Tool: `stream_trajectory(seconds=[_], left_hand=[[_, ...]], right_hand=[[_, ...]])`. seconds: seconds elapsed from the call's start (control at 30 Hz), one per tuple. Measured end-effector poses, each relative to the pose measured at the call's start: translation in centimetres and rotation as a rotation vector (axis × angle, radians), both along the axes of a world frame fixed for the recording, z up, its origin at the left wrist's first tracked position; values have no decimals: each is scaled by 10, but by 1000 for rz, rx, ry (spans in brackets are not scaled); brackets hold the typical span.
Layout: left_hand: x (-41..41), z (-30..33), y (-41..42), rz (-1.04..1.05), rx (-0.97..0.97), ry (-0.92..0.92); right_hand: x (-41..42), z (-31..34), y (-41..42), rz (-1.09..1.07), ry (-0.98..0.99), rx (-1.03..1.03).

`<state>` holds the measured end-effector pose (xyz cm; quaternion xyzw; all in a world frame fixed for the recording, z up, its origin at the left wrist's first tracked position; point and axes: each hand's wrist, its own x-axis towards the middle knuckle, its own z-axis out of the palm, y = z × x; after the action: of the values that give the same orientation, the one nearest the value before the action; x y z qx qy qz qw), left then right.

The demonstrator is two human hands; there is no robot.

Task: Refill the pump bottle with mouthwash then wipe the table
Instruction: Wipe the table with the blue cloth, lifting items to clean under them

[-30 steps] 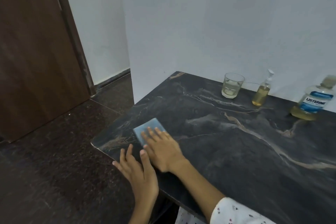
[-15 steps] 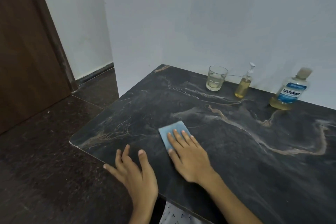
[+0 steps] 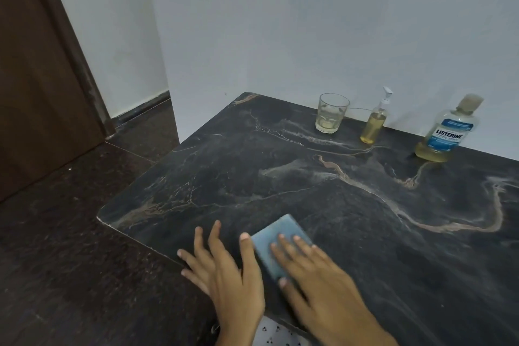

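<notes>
A: Where do things stand?

B: Wiping, I'd judge. The table (image 3: 351,205) is dark marble; bottle (image 3: 445,132), pump (image 3: 375,123) and glass (image 3: 331,116) stand in a row at the far edge by the wall, the pump holding yellow liquid.

A: And the hands?

B: Right hand (image 3: 320,275) presses flat, fingers straight, on the blue sponge (image 3: 276,236) near the front edge. Left hand (image 3: 224,270) rests just beside it, spread flat, grasping nothing.

A: Next?

B: Probably sweeping the sponge across the rest of the table, keeping short of that row.
</notes>
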<state>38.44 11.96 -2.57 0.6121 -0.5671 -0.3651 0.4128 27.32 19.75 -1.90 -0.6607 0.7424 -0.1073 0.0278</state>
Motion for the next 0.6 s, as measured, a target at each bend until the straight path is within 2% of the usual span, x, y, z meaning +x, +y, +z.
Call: stream_trajectory(seconds=[0.13,0.23,0.33,0.47,0.53,0.6], left_hand=[[-3,2,0,2,9,-48],[-4,1,1,-2,9,-83],[-3,1,2,-14,-6,-88],[2,-1,4,-52,-13,-98],[6,-3,4,-70,-15,-111],[10,-4,6,-102,-13,-112]], right_hand=[[-53,-7,-32,-203,25,32],[-50,-3,-80,-273,46,96],[-20,-3,-97,-115,52,85],[20,-4,-54,187,-24,96],[23,-5,-23,188,-47,86],[17,-4,6,112,22,66]])
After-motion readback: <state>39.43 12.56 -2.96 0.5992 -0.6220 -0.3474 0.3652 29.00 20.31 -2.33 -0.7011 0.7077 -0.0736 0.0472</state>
